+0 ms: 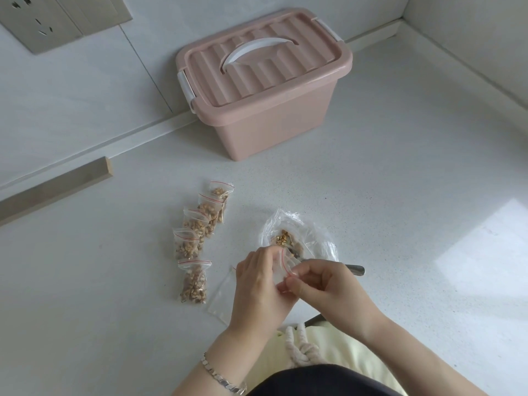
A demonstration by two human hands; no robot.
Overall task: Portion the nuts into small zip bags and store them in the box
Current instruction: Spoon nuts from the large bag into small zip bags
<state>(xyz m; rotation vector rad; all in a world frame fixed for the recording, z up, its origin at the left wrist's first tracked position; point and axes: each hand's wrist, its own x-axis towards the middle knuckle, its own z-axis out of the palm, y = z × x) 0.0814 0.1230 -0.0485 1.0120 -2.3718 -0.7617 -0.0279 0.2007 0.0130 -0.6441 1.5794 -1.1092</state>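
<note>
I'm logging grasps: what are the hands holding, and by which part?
The left hand and right hand together pinch one small zip bag at its red-striped mouth.

My left hand (257,284) and my right hand (323,287) meet in front of me, close enough to touch at the fingertips. Both forearms are bare and come up from the lower edge, angled in toward each other. My left hand lies back-up, fingers curled, pinching the bag (281,271) on its left side. My right hand pinches the same bag from the right, fingers curled in.
</note>
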